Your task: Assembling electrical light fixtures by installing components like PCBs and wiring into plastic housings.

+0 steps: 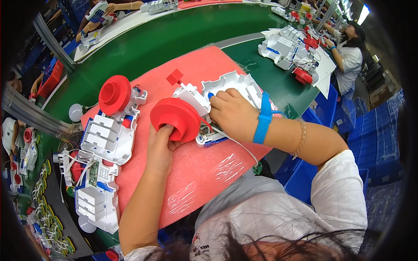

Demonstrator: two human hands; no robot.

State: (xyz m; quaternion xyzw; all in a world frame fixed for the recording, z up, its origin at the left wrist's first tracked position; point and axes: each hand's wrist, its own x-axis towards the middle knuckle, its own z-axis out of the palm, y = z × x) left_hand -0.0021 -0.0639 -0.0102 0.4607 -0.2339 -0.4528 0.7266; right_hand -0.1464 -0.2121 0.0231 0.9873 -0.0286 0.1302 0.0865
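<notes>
My left hand (157,150) grips a red round plastic part (183,108), with the thumb inside its central opening. Behind that part are a white plastic block (193,96) and a small red square piece (174,77). My right hand (233,114) is closed over an open white plastic housing (237,82), fingers curled down beside a small blue piece (211,95). What the fingertips hold is hidden. From under this hand a white cable (244,148) runs to a small green round board (257,168). A blue strap (263,118) circles my right wrist.
All this rests on a pink foam sheet (196,174) on a green table. Similar white housings (109,139) with red round parts (114,93) stand left; another assembly (283,48) lies back right. Blue bins (374,135) are at right. Co-workers work along the line.
</notes>
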